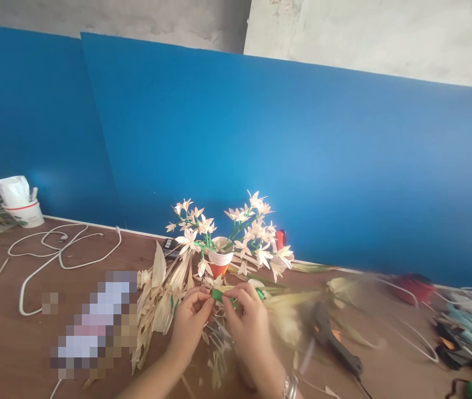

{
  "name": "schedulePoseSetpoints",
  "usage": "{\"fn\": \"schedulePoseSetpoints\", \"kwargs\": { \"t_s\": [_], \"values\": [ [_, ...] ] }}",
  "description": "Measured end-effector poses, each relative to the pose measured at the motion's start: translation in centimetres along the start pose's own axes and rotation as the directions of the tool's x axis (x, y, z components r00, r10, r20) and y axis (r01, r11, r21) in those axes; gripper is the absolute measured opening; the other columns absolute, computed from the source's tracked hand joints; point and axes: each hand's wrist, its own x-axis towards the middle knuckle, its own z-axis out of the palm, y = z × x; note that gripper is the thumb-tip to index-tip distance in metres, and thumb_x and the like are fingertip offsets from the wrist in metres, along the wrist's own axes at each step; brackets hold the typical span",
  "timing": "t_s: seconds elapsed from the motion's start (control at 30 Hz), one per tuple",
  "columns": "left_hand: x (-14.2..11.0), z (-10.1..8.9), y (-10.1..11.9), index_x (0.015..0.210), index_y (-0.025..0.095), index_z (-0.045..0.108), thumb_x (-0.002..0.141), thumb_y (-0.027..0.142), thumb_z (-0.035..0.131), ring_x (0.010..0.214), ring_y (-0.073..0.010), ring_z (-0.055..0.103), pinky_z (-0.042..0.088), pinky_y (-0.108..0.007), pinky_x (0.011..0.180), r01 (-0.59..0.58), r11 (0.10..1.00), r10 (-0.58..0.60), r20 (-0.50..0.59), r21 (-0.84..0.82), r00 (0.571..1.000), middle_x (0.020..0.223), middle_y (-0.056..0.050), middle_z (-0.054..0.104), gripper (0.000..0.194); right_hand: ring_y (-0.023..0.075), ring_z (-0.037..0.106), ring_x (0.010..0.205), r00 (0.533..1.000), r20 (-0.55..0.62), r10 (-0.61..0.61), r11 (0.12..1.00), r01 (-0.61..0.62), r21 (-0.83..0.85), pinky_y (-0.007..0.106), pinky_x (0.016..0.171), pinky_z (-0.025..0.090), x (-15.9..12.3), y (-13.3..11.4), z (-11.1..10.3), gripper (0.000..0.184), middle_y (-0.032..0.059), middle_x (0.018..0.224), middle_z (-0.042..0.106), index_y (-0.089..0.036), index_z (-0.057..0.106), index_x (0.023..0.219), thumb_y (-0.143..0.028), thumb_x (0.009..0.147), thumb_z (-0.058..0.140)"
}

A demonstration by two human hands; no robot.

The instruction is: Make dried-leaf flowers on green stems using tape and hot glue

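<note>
My left hand [189, 324] and my right hand [249, 324] meet over the brown table [32, 343], fingers pinched on a strip of green tape [219, 295] stretched between them. Pale dried leaf strips [161, 299] lie piled under and left of the hands. Just behind stands an orange and white paper cup [220, 259] holding handmade pale flowers [236, 230] on green stems.
A black glue gun [335, 341] lies to the right, among blurred leaves and cables. A white cable [59, 252] coils at the left. A white cup [22, 205] stands far left. A red object [414, 287] and tools sit at the right. A blue board [302, 155] backs the table.
</note>
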Motion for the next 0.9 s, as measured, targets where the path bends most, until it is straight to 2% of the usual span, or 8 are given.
{"fn": "schedulePoseSetpoints", "kwargs": {
  "t_s": [0.1,0.3,0.63,0.77,0.9],
  "values": [
    [-0.2,0.1,-0.1,0.066,0.015,0.064,0.067,0.037,0.068,0.078,-0.0192,0.057,0.050,-0.028,0.062,-0.050,0.999,0.050,0.000,0.010,0.999,0.095,-0.007,0.054,0.023,0.0164,0.056,0.073,0.999,0.049,0.009,1.000,-0.010,0.002,0.026,0.064,0.044,-0.3,-0.2,0.3,0.018,0.0046,0.081,0.056,-0.020,0.068,0.083,-0.023,0.084,0.051],
    [-0.8,0.6,0.4,0.066,0.015,0.065,0.070,0.034,0.065,0.085,-0.0222,0.057,0.050,-0.030,0.067,-0.090,0.995,0.087,0.057,0.048,0.995,0.095,-0.009,0.055,0.020,0.0172,0.056,0.072,0.996,0.042,0.081,0.996,-0.083,0.042,0.027,0.066,0.043,-0.3,0.1,0.6,0.018,0.0042,0.078,0.058,-0.020,0.069,0.078,-0.025,0.084,0.053],
    [-1.2,0.9,1.1,0.066,0.016,0.066,0.070,0.036,0.067,0.073,-0.0166,0.057,0.047,-0.026,0.057,-0.036,0.999,0.035,0.100,0.008,0.994,0.098,-0.006,0.051,0.021,0.0186,0.057,0.069,0.976,0.062,0.208,0.961,-0.215,0.176,0.027,0.062,0.042,0.3,0.2,0.5,0.013,0.0052,0.075,0.063,-0.017,0.068,0.071,-0.025,0.076,0.059],
    [-1.1,0.9,1.0,0.067,0.016,0.067,0.069,0.036,0.067,0.077,-0.0176,0.057,0.048,-0.026,0.059,-0.029,1.000,0.029,0.111,-0.002,0.993,0.099,-0.006,0.051,0.020,0.0183,0.056,0.068,0.979,0.075,0.190,0.964,-0.200,0.176,0.027,0.062,0.042,0.3,0.1,0.6,0.014,0.0038,0.070,0.061,-0.017,0.064,0.068,-0.024,0.077,0.057],
    [-1.0,1.0,1.0,0.065,0.016,0.067,0.069,0.036,0.067,0.081,-0.0196,0.057,0.050,-0.028,0.063,-0.019,1.000,0.018,0.121,0.007,0.993,0.099,-0.007,0.053,0.020,0.0162,0.053,0.066,0.992,0.049,0.115,0.986,-0.120,0.113,0.026,0.061,0.040,0.1,0.2,0.9,0.015,0.0016,0.069,0.055,-0.018,0.055,0.066,-0.020,0.080,0.051]
  ]
}}
